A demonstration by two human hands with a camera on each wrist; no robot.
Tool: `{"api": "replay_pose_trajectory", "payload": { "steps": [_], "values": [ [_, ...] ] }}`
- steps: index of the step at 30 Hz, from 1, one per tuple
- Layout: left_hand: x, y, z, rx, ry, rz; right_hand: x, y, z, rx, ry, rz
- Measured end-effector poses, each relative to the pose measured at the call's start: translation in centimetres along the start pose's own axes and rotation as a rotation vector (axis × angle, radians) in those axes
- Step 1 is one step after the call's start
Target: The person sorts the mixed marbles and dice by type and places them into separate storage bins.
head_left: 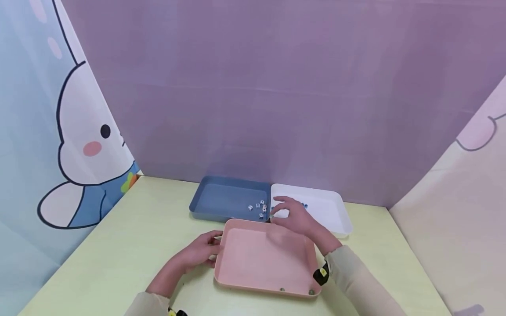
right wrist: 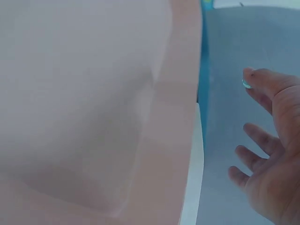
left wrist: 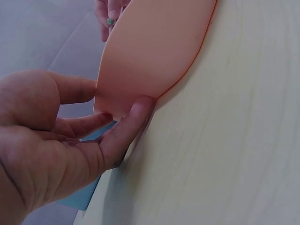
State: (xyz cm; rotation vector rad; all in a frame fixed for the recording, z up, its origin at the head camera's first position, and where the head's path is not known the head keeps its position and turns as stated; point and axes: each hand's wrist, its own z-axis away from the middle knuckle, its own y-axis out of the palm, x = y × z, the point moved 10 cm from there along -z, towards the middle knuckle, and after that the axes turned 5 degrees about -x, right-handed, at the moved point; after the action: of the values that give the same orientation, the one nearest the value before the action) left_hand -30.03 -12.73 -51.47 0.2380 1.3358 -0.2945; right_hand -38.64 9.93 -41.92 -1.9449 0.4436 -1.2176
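My left hand [head_left: 201, 251] grips the left side of a pink tray [head_left: 261, 259]. In the left wrist view, the thumb lies along the tray's lower edge and other fingertips touch its rim. Above the far side of the pink tray, my right hand [head_left: 294, 216] pinches a small green marble [left wrist: 110, 21] between thumb and forefinger; the remaining fingers are spread loosely in the right wrist view. Two small dark marbles, one a marble [head_left: 311, 292] in the near right corner, lie along the pink tray's near side.
Behind the pink tray, a blue tray [head_left: 221, 199] holds several white dice [head_left: 258, 206] at its right end. Beside it stands a white tray [head_left: 324, 210] with small blue pieces [head_left: 305, 205], partly hidden by my right hand. A purple cloth [head_left: 276, 96] hangs behind the table [head_left: 138, 237].
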Motion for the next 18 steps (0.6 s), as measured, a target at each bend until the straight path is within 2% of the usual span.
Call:
{"api": "replay_pose_trajectory", "payload": {
  "steps": [9, 18],
  "values": [
    [0.0, 0.0, 0.1, 0.002, 0.003, -0.003, -3.7, -3.2, -0.5, -0.190, 0.149, -0.103],
    [0.0, 0.1, 0.2, 0.005, 0.002, 0.003, -7.3, -3.4, 0.0, -0.230, 0.253, -0.248]
  ]
}}
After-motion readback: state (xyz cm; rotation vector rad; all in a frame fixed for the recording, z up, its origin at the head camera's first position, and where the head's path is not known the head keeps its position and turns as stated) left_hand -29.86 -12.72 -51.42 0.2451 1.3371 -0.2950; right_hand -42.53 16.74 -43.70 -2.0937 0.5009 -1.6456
